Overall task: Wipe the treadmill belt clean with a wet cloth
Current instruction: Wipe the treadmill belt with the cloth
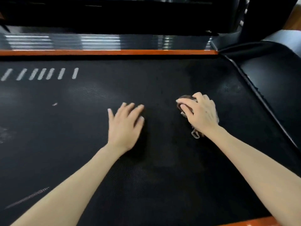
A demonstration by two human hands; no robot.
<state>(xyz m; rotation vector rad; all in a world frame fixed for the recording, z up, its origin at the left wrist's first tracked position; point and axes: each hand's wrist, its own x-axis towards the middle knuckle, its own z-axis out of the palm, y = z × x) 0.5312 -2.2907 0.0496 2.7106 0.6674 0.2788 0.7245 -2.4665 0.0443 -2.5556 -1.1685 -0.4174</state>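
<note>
Mid-wipe: the right grip (198, 113) clutches a bunched brown cloth (185, 97) beneath its palm on the black textured treadmill belt (162, 176); the left grip (125, 124), beside it, lies flat. The next move probably calls for sweeping leftward.

A glossy ribbed side rail (104, 41) catches pale strips of light above an orange trim strip (105, 52). At top right is a brown sliver, perhaps wooden floor (294, 17).

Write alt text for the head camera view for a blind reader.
A person's right hand grips a bunched brown cloth against a black treadmill belt, while the left hand rests flat on the belt. White dashes mark the belt at far left, and an orange rail borders its far edge.
</note>
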